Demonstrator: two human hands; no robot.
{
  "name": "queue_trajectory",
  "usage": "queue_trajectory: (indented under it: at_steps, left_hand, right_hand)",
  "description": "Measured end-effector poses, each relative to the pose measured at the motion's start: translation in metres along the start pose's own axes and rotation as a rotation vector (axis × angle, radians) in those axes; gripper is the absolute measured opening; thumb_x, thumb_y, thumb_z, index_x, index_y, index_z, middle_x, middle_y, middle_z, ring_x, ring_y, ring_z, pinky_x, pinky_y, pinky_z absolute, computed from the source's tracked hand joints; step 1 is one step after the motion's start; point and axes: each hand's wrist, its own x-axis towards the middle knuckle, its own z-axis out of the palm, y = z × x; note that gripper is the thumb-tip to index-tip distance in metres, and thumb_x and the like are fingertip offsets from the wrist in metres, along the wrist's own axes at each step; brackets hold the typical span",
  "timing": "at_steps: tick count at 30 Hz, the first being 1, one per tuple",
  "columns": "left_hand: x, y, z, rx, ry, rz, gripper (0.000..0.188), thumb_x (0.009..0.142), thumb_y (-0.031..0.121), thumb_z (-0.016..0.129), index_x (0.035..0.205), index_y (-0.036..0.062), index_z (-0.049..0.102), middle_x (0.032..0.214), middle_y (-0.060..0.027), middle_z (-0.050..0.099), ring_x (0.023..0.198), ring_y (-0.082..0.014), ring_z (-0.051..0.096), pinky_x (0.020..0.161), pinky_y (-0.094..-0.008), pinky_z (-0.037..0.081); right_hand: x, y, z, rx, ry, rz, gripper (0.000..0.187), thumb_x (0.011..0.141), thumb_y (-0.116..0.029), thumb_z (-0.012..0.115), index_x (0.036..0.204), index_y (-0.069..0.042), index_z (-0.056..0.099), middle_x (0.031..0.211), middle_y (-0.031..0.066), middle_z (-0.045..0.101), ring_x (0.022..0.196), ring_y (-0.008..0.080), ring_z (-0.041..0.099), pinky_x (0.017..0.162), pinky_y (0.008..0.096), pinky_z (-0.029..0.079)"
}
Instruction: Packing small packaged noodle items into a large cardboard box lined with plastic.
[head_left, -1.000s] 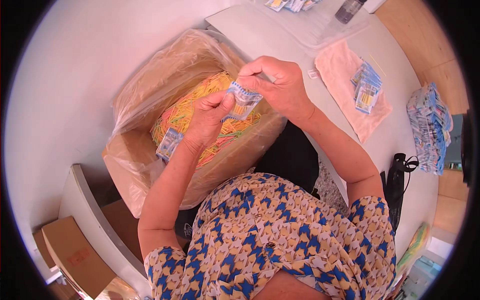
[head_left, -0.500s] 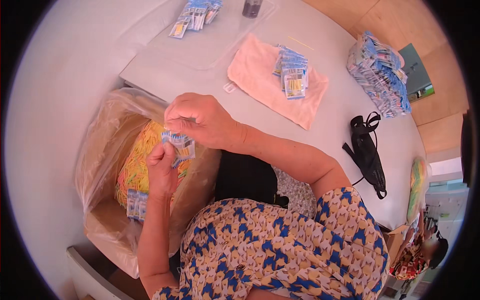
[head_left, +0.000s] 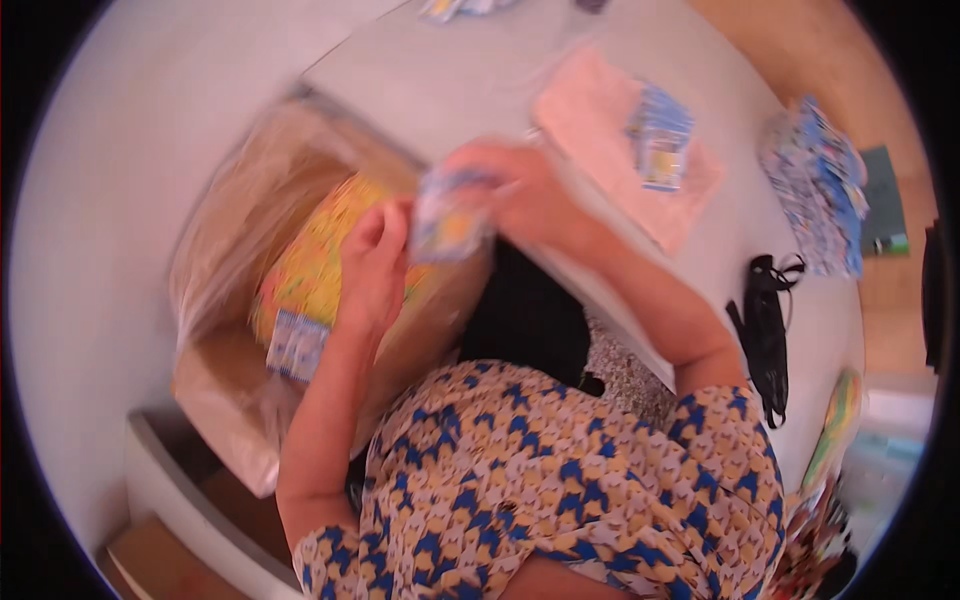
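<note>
My right hand (head_left: pixel 525 190) is closed on a small clear packet (head_left: pixel 445 230) with blue edges and something yellow inside, smeared by motion. Close by its left side is my left hand (head_left: pixel 372 270), fingers curled together; whether they pinch the packet's edge or something thin is hidden. Both hands are above a plastic-lined carton (head_left: pixel 225 370). Inside lies a heap of thin yellow, orange and green sticks (head_left: pixel 320 235). A strip of similar blue-edged packets (head_left: pixel 295 345) rests on the carton's near side, left of my left forearm.
A pink cloth (head_left: pixel 585 105) on the grey table bears a stack of packets (head_left: pixel 662 145). To the right are a large pile of packets (head_left: pixel 815 190) and a black strapped item (head_left: pixel 768 340). More packets (head_left: pixel 465 8) show at the far edge.
The view has shifted, so table things appear farther right. The packet has moved from between both hands to my right hand's grasp, and the left fingers have come off its face.
</note>
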Motion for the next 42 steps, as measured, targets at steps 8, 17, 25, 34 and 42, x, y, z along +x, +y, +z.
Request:
queue_trajectory:
  at_steps: [8, 17, 25, 34, 42]
  left_hand:
    - [-0.05, 0.042, -0.187, 2.013, -0.076, -0.262, 0.052, 0.068, 0.033, 0.077, 0.103, 0.0023, 0.055, 0.093, -0.0092, 0.065, 0.086, -0.0216, 0.063, 0.072, -0.0318, 0.049]
    - [-0.052, 0.01, -0.19, 2.138, 0.123, -0.588, 0.057, 0.056, 0.036, 0.084, 0.101, 0.0102, 0.06, 0.097, -0.0067, 0.066, 0.092, -0.0247, 0.064, 0.076, -0.0542, 0.044]
    - [-0.064, 0.011, -0.233, 2.093, 0.281, -0.414, 0.015, 0.075, 0.014, 0.059, 0.088, 0.0099, 0.066, 0.096, -0.0102, 0.066, 0.09, -0.0283, 0.064, 0.077, -0.0503, 0.045]
    - [-0.061, 0.068, -0.144, 1.606, 0.117, 0.027, 0.009, 0.078, 0.012, 0.062, 0.079, 0.0044, 0.066, 0.074, -0.0105, 0.065, 0.068, -0.0233, 0.063, 0.061, -0.0325, 0.047]
    - [-0.028, 0.051, -0.107, 0.475, 0.196, 0.232, 0.015, 0.089, 0.011, 0.055, 0.087, -0.0015, 0.063, 0.073, 0.0046, 0.061, 0.067, -0.0011, 0.05, 0.058, -0.0216, 0.043]
  right_hand:
    - [-0.079, 0.051, -0.272, -0.709, 0.178, 0.421, 0.026, 0.073, 0.002, 0.059, 0.098, -0.001, 0.052, 0.088, 0.0014, 0.054, 0.087, 0.0098, 0.052, 0.078, 0.0225, 0.041]
    - [-0.071, 0.054, -0.238, -1.584, 0.339, -0.106, 0.036, 0.083, -0.017, 0.063, 0.116, -0.005, 0.057, 0.124, 0.0122, 0.054, 0.114, 0.0285, 0.048, 0.097, 0.0381, 0.037]
    - [-0.001, -0.008, -0.091, -1.114, 0.24, -0.489, 0.027, 0.08, -0.001, 0.062, 0.107, -0.004, 0.061, 0.116, 0.0108, 0.058, 0.11, 0.0273, 0.052, 0.092, 0.0363, 0.042]
    - [0.03, -0.002, 0.12, -0.417, -0.335, -0.408, 0.029, 0.079, -0.018, 0.065, 0.104, -0.004, 0.059, 0.105, 0.0118, 0.059, 0.093, 0.0262, 0.057, 0.081, 0.0345, 0.046]
    - [0.11, 0.011, 0.125, 0.086, -0.655, 0.049, 0.025, 0.083, -0.023, 0.061, 0.089, 0.001, 0.062, 0.07, 0.0108, 0.06, 0.062, 0.0252, 0.056, 0.063, 0.0298, 0.048]
